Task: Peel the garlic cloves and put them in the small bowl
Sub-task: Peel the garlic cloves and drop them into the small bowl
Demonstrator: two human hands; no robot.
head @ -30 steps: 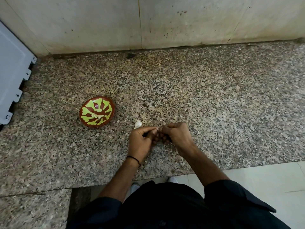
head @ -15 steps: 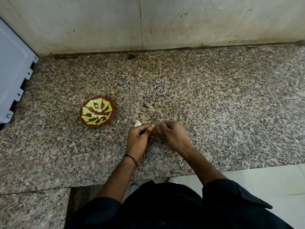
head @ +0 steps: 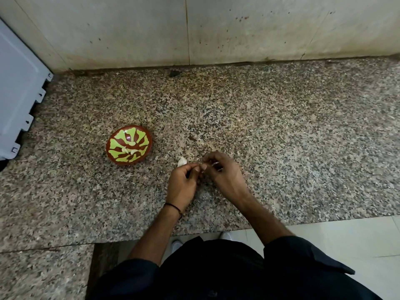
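**Just right of the small bowl (head: 129, 145): both hands on one garlic clove (head: 203, 166)**

Right of that bowl and a little nearer the person, the left hand (head: 183, 184) and right hand (head: 223, 172) meet fingertip to fingertip over the speckled granite counter (head: 292, 137). Both hands have their fingers curled in tight and together they pinch the garlic clove. It's only a tiny pale bit poking out between thumbs and fingers, so I honestly can't tell how much skin is on it. The right hand is pretty blurred too.

Between the bowl and the hands, a loose pale piece (head: 181, 161) lies on the counter, just beside the left hand's knuckles. Can't tell if it's a clove or a scrap of peel.

The bowl itself is red-brown with a lime-green pattern and sits flat on the counter. A few peeled cloves (head: 129, 150) lie in the middle of it.

Other stuff: a thin black band (head: 173, 207) on the left wrist, and dark sleeves (head: 303, 252) on both arms. Far left of the bowl a grey plastic panel (head: 19, 94) juts in at the edge. Behind the bowl, a stained tile wall (head: 238, 29) runs along the back of the counter.
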